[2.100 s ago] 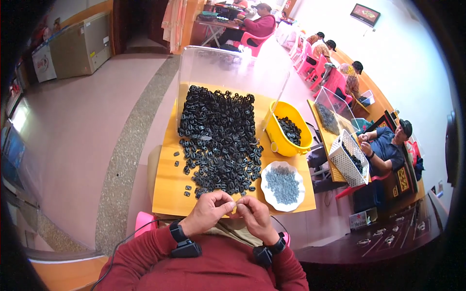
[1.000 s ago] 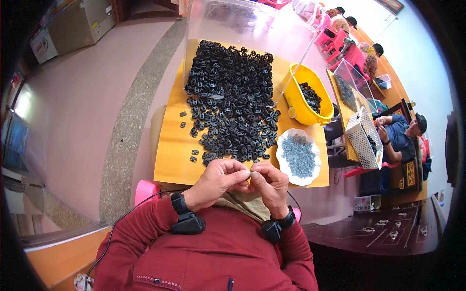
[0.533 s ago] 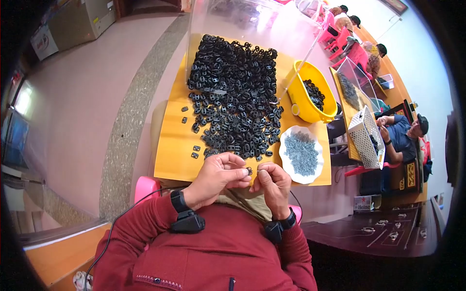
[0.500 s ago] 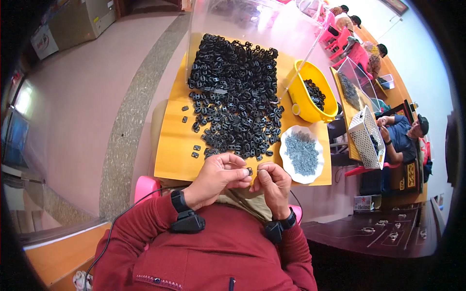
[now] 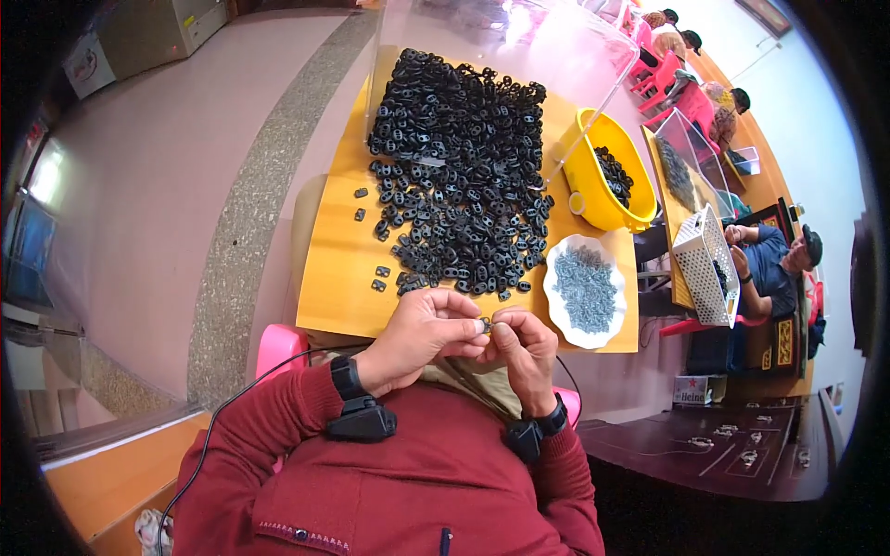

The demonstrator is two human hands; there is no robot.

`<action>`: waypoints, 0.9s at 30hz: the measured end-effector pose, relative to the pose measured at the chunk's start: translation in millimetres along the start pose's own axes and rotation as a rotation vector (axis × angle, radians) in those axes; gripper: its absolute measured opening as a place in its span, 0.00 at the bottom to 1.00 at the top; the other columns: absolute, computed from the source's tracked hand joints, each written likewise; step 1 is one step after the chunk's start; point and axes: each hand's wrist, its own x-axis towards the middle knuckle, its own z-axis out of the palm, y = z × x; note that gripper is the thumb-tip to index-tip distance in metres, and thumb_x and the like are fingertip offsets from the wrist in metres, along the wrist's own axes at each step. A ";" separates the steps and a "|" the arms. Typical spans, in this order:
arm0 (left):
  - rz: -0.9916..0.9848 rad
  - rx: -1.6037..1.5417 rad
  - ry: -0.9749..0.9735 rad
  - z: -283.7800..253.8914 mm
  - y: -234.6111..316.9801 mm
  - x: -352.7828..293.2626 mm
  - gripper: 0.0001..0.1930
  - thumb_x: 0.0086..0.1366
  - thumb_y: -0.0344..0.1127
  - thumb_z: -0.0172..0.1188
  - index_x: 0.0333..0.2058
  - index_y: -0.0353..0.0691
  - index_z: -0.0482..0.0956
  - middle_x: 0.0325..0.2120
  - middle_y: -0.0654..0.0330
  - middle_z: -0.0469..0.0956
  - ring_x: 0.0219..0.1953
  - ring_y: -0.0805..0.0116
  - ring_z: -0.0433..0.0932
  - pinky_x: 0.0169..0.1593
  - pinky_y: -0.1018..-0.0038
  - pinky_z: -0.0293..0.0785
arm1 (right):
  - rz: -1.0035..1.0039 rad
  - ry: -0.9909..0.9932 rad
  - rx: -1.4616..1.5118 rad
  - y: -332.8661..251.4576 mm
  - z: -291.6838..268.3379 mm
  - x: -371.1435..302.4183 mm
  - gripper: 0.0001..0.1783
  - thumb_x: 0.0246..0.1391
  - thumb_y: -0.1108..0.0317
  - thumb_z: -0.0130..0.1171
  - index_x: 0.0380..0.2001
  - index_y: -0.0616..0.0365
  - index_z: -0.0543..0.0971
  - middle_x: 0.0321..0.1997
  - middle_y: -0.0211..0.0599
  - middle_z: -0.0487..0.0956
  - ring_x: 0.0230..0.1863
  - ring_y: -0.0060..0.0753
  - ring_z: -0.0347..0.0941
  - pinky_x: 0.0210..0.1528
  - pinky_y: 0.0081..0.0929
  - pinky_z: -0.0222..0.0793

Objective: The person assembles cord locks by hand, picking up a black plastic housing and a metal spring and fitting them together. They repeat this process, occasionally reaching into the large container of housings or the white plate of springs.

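Between the thumb and forefinger of my left hand (image 5: 422, 335) is a small black plastic piece (image 5: 487, 324), apparently a two-hole cord lock like those heaped on the table. My right hand (image 5: 527, 357) is closed in a pinch right beside it, fingertips against or very near the piece; anything tiny in that pinch is hidden. Both hands are over the table's near edge. A large heap of black cord locks (image 5: 464, 185) spreads just beyond my hands. To the right lies a white scalloped dish (image 5: 620, 301) of small grey, spring-like bits.
A clear plastic box (image 5: 593, 65) stands tipped around the far part of the heap. Behind the dish, a yellow tub (image 5: 580, 167) holds more black pieces. At another table on the right, a person (image 5: 769, 269) works near a white perforated basket (image 5: 697, 250). A cable runs by my left arm.
My hands have come closer together, the right fingertips now meeting the black piece in the left. The whole view has shifted slightly.
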 end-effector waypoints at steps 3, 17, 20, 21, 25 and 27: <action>-0.001 0.001 0.011 0.5 -0.1 -0.8 0.08 0.61 0.24 0.59 0.38 0.32 0.74 0.32 0.56 0.79 0.33 0.69 0.81 0.38 0.76 0.82 | 0.003 0.009 0.022 -1.4 0.9 -1.8 0.06 0.61 0.73 0.53 0.35 0.66 0.75 0.30 0.31 0.74 0.25 0.18 0.71 0.28 0.20 0.76; -0.019 0.006 0.000 -0.5 -0.8 0.9 0.08 0.61 0.24 0.60 0.39 0.31 0.76 0.32 0.56 0.79 0.33 0.69 0.81 0.39 0.76 0.82 | 0.014 0.005 0.008 -2.3 0.3 -0.8 0.04 0.60 0.75 0.53 0.35 0.66 0.75 0.30 0.31 0.74 0.25 0.18 0.72 0.29 0.19 0.75; -0.015 0.025 0.006 0.7 0.3 0.4 0.08 0.61 0.24 0.60 0.39 0.31 0.76 0.32 0.56 0.79 0.34 0.69 0.81 0.39 0.76 0.82 | 0.011 -0.005 0.021 -2.7 -0.4 -0.7 0.05 0.60 0.75 0.53 0.35 0.67 0.75 0.32 0.32 0.74 0.25 0.18 0.72 0.29 0.19 0.75; -0.014 0.025 0.005 0.8 0.0 0.4 0.08 0.61 0.24 0.60 0.39 0.31 0.76 0.32 0.56 0.79 0.34 0.69 0.81 0.39 0.76 0.82 | 0.004 -0.002 0.016 -1.2 -1.1 -1.1 0.05 0.60 0.75 0.53 0.35 0.67 0.75 0.32 0.32 0.74 0.25 0.18 0.72 0.29 0.19 0.75; 0.028 0.035 0.000 -0.9 -2.7 0.9 0.08 0.61 0.24 0.60 0.40 0.31 0.76 0.32 0.57 0.79 0.34 0.70 0.81 0.40 0.76 0.81 | -0.041 -0.026 0.022 1.2 -0.5 -0.7 0.05 0.61 0.74 0.53 0.35 0.66 0.74 0.33 0.32 0.74 0.25 0.19 0.72 0.29 0.19 0.74; 0.037 0.049 -0.003 0.3 -2.7 0.8 0.08 0.61 0.24 0.60 0.40 0.31 0.76 0.32 0.58 0.79 0.34 0.70 0.81 0.40 0.76 0.81 | -0.032 -0.019 0.013 0.4 -1.2 -1.4 0.05 0.61 0.74 0.53 0.35 0.66 0.74 0.33 0.32 0.74 0.25 0.19 0.72 0.28 0.19 0.74</action>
